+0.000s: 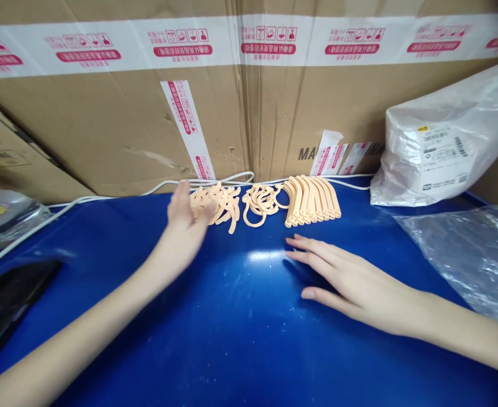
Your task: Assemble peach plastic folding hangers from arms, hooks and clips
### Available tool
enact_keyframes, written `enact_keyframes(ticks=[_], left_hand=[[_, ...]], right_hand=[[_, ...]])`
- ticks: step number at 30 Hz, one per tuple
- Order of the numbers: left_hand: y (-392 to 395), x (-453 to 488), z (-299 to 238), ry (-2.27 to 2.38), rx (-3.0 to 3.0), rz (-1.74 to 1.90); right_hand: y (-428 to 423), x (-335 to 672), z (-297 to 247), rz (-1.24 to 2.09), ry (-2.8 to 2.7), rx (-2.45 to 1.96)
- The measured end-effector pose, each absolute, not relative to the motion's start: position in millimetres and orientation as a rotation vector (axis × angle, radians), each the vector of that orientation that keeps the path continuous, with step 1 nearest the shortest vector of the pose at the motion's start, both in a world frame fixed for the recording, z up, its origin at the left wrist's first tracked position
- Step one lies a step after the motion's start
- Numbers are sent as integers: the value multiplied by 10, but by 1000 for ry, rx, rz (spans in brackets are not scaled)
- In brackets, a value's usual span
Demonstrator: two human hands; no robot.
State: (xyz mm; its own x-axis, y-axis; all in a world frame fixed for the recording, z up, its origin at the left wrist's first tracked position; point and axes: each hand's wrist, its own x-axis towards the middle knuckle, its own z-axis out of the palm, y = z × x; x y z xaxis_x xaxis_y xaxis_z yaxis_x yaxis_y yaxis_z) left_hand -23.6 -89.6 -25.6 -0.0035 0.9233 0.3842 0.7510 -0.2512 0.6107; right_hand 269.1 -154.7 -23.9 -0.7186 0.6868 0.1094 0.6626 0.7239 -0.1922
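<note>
Set out side by side at the back of a blue tabletop [249,339], three groups of pale beige parts. At left, a loose heap of short curved strips [234,217], lying at mixed angles; in the middle, a tangle of hooked and ring-like pieces [262,199]; at right, a neat row of bent strips [312,200], packed close together, with ends lined up toward the front.

At the left heap, the left hand [185,232], blurred, with thumb and fingers spread apart, fingers at the heap's left side and thumb in front of part of it; impossible to tell touching from hovering. Just in front of the right-hand row, and apart from it, the right hand [346,274], palm down over the tabletop, fingers extended and thumb held wide.

Directly behind the parts, a white cable [172,182] along the back edge. Beyond it, large cardboard boxes [125,113] with white tape [227,42] in magenta print. To the right, a white plastic package [405,152] with a printed label and, nearer, a crumpled clear plastic sheet [469,254]. To the left, a flat black object [13,305], in front of some clear packaging [7,212].
</note>
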Motion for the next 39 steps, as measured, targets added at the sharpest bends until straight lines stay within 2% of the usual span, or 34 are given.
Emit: enact_keyframes(ticks=[6,11,39], left_hand=[[-1532,239,-465,1446,2438,509],[-1638,230,-450,1330,2595,239],[-1620,189,-525,1255,2740,228]], right_hand=[[-1497,2563,-333,99,-2714,-1001],[-1524,2618,-424,99,-2704,-963],[-1523,2770,-544,132,-2741,-925]])
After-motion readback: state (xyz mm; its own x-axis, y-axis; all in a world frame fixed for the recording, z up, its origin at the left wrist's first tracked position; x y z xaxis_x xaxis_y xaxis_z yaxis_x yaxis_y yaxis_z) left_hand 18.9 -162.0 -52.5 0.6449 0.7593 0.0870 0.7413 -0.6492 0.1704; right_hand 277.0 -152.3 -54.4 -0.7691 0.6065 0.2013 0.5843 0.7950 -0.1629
